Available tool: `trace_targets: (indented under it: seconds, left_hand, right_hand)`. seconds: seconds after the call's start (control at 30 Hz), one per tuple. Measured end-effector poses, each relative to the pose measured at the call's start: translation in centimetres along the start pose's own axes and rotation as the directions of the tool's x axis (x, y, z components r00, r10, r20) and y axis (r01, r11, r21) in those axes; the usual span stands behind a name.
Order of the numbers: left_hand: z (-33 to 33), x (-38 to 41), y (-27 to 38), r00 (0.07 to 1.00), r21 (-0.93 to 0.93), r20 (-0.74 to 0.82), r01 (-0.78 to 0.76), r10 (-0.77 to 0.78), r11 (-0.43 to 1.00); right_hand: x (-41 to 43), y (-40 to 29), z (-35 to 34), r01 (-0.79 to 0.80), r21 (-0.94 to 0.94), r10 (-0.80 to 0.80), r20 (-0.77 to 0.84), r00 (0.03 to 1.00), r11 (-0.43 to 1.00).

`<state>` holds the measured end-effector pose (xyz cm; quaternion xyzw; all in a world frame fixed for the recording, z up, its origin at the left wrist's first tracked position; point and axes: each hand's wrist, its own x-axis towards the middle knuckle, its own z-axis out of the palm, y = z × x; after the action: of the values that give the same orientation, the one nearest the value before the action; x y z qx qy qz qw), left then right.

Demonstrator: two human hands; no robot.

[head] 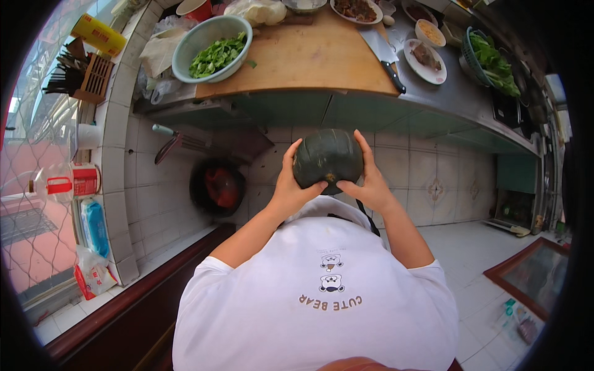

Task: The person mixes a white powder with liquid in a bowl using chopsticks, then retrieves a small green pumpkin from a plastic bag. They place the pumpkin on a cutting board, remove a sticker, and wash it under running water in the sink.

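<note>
Between my two hands is a dark green squash (pixel 327 155), held up in front of the counter's edge. My left hand (pixel 297 176) wraps its left side, the thumb lying low on the near face. On the opposite side my right hand (pixel 369 178) grips it, with that thumb close to the pale stem scar. Beyond the squash lies a wooden cutting board (pixel 297 55) on the counter. A cleaver (pixel 378 48) with a black handle rests at the board's right part, its handle pointing towards me.
A basin (pixel 178 58) of chopped greens stands on the board's left. To the right are a plate of meat (pixel 426 62), a bowl of yellow food (pixel 430 33) and a basket of leafy greens (pixel 494 65). A dark bin (pixel 197 204) sits below the counter.
</note>
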<state>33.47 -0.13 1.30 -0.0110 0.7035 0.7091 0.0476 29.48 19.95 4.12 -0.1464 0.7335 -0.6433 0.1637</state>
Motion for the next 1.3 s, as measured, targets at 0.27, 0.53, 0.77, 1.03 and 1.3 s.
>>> trace_targets:
  seconds: [0.27,0.53,0.77,1.03,1.3]
  left_hand:
    - [1.0,10.3,0.9,0.865,0.466,0.186,-0.495,0.466,0.733]
    - [2.2,22.4,2.9,0.718,0.416,0.334,-0.694,0.611,0.588]
    - [2.6,29.3,4.0,0.755,0.339,0.426,-0.644,0.498,0.686]
    - [4.9,34.3,3.1,0.799,0.505,0.443,-0.597,0.407,0.623]
    - [3.3,34.4,1.5,0.914,0.719,0.333,-0.404,0.231,0.565]
  right_hand:
    - [4.9,2.2,-5.0,0.035,-0.197,-0.067,-0.154,0.986,0.980]
    - [11.6,2.5,-9.8,0.079,-0.235,-0.156,-0.331,0.931,0.969]
    - [16.2,6.3,-10.9,-0.015,0.343,0.149,-0.366,0.919,0.939]
    - [19.7,7.8,-14.8,-0.235,0.170,0.278,-0.314,0.908,0.957]
    - [22.7,8.6,-20.0,-0.189,-0.640,-0.028,-0.314,0.949,0.745]
